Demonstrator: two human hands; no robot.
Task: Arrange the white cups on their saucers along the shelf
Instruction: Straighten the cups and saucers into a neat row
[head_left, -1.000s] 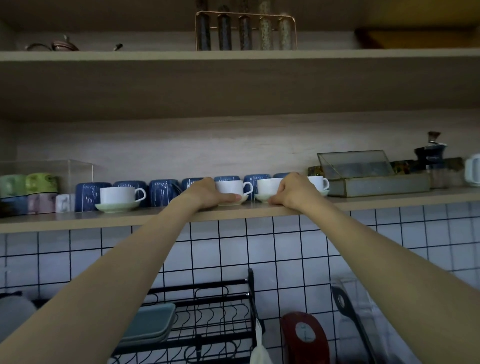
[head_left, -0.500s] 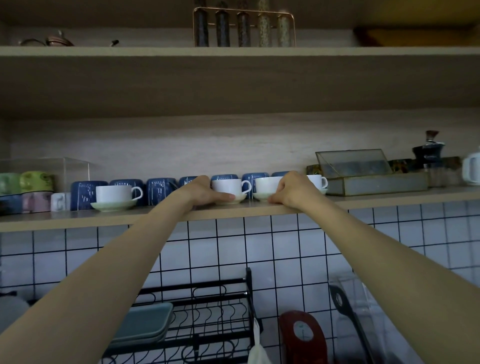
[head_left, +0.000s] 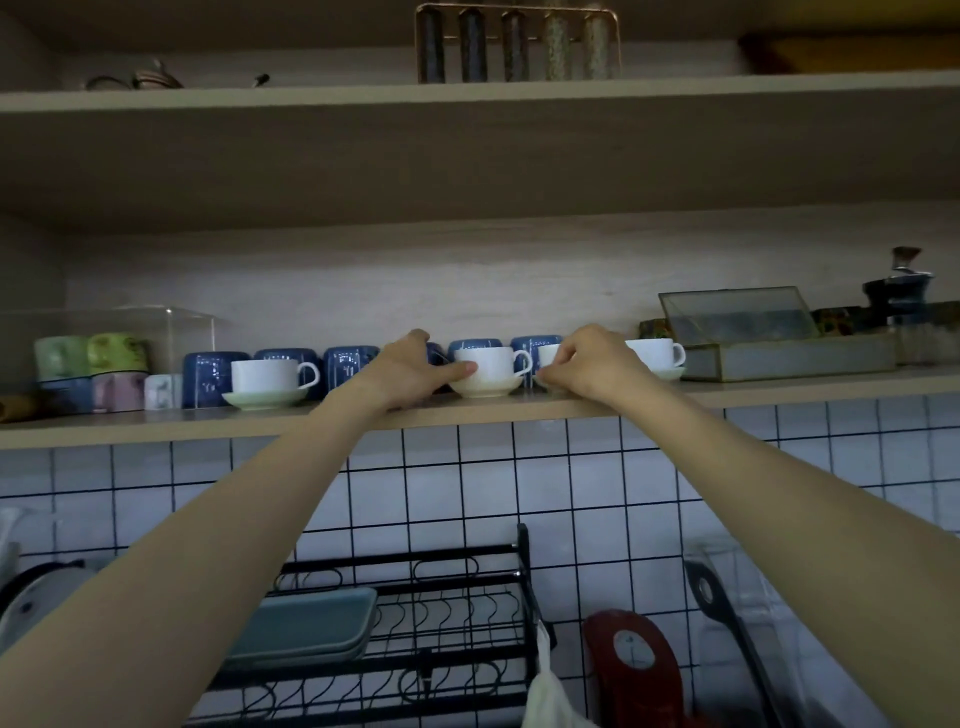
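Several white cups on white saucers stand along the wooden shelf (head_left: 779, 392). One cup (head_left: 270, 374) stands alone at the left. My left hand (head_left: 410, 371) grips the middle cup (head_left: 491, 364) and its saucer (head_left: 488, 387), thumb on the front, fingers behind. My right hand (head_left: 592, 366) pinches the saucer of a third cup (head_left: 548, 356), which it mostly hides. A fourth cup (head_left: 655, 353) on its saucer (head_left: 670, 373) stands just right of that hand.
Blue mugs (head_left: 343, 364) line the shelf behind the cups. Green and pastel cups (head_left: 91, 356) sit at the far left, a glass box (head_left: 769, 338) and a dark grinder (head_left: 896, 291) at the right. A black dish rack (head_left: 415, 623) stands below.
The view has shifted a little. Both hands stay on the same two cups and saucers, with no clear movement along the shelf.
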